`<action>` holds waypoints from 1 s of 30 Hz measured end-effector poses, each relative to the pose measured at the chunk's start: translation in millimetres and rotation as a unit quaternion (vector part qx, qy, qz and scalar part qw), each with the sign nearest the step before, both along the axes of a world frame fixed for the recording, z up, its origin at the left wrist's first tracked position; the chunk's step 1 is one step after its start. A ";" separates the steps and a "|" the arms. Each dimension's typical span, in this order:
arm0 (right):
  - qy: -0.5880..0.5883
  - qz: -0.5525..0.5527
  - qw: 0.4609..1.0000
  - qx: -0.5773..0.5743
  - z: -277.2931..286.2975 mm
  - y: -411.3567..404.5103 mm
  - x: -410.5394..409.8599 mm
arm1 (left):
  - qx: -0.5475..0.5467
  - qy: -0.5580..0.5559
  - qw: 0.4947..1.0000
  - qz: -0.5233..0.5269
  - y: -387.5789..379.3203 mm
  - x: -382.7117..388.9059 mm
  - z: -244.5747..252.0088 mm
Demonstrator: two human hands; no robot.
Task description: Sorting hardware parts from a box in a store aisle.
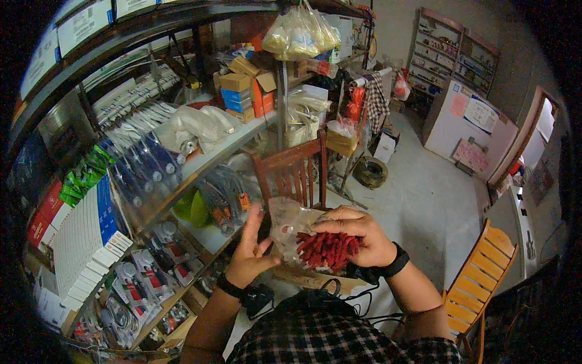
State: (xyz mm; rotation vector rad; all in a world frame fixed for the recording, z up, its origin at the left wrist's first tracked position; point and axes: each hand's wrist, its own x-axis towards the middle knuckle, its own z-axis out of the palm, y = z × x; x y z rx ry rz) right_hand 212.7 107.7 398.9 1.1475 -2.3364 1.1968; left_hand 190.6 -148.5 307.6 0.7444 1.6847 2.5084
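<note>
My right hand (354,230) grips a shaggy red bundle (327,251), which looks like a chenille cleaning head, from above and the right. A crumpled clear plastic bag (284,220) lies against the bundle's far left side, partly behind it. Whether the bundle sits inside the bag or beside it I cannot tell. Just left of the bag, my left hand (250,257) holds nothing, its fingers and thumb spread. Black bands circle both wrists.
A dark red wooden chair (291,170) stands just beyond my hands. Metal shelving (227,150) with boxes and packaged goods fills the left. A slatted yellow wooden chair (477,273) is at right. Black cables (363,302) hang near my body. A coiled roll (370,172) lies on the floor.
</note>
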 end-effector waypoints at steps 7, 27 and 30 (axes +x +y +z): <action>-0.084 0.060 0.992 -0.071 4.0 -1.1 -8.6 | 0.006 -0.082 0.982 -0.168 -4.8 -8.6 -18.5; 0.099 -0.275 0.944 0.151 -0.6 4.9 -18.1 | 0.104 -0.214 0.948 -0.213 0.3 -2.9 -6.8; 0.211 -0.161 0.962 0.065 9.3 3.0 -8.4 | 0.146 -0.192 0.940 -0.243 4.1 -2.7 -6.2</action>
